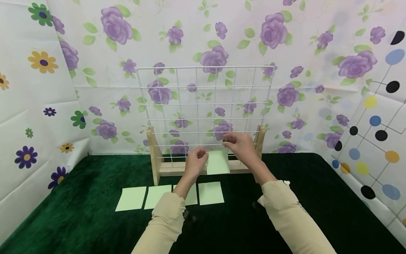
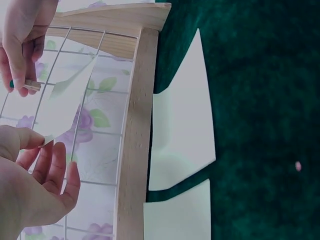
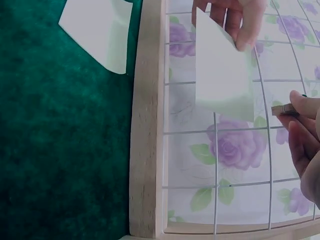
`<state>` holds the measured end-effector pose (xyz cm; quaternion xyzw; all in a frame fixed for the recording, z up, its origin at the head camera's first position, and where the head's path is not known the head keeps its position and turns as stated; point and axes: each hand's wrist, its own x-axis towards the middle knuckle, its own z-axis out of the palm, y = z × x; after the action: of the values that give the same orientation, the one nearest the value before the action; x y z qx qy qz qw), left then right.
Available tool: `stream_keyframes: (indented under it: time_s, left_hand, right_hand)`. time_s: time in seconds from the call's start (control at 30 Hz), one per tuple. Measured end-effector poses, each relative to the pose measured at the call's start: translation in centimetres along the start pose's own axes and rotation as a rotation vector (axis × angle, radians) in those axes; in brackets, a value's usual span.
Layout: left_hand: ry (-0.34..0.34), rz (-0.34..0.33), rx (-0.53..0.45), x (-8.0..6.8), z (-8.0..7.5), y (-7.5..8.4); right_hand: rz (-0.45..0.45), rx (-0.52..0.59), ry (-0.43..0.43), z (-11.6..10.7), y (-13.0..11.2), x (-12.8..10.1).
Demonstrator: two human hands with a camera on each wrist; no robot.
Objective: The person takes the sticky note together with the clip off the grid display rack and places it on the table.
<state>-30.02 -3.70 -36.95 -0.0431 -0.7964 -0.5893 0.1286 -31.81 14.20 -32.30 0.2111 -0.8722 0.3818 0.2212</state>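
My left hand [image 1: 195,164] pinches a pale green paper note [image 1: 218,163] by its upper left corner, between thumb and fingertips. The note hangs in front of the lower part of a white wire grid [image 1: 233,85]. Just right of and above the note, my right hand [image 1: 243,147] holds a small wooden clothespin [image 3: 283,110] between thumb and fingers. In the right wrist view the clothespin's tip points toward the note, a short gap apart. Part of the clothespin is hidden by the fingers.
The grid stands upright in a wooden frame [image 1: 171,171] on a dark green cloth [image 1: 95,208]. In front of it lies a row of several green notes [image 1: 131,198], partly covered by my left forearm. A small white object [image 1: 287,182] sits by the right sleeve. Flowered sheets [image 1: 104,88] surround the table.
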Motion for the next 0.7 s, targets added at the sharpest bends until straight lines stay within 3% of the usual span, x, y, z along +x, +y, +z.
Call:
stream_keyframes:
  time_s: [0.13, 0.4, 0.57, 0.7]
  left_hand:
    - [-0.011, -0.017, 0.004, -0.2, -0.3, -0.2]
    - [-0.045, -0.053, 0.011, -0.6, -1.0, -0.4]
    - [-0.059, -0.062, 0.018, -0.9, -1.5, -0.6]
    - [-0.087, -0.12, -0.01, -1.8, -2.0, -0.6]
  right_hand:
    - [-0.004, 0.051, -0.037, -0.2, 0.1, -0.5]
    - [0.0, 0.039, -0.07, -0.3, 0.7, -1.2]
    - [0.067, 0.041, -0.111, -0.6, 1.3, -1.6]
    - [0.122, 0.052, -0.199, -0.7, 1.9, -2.0]
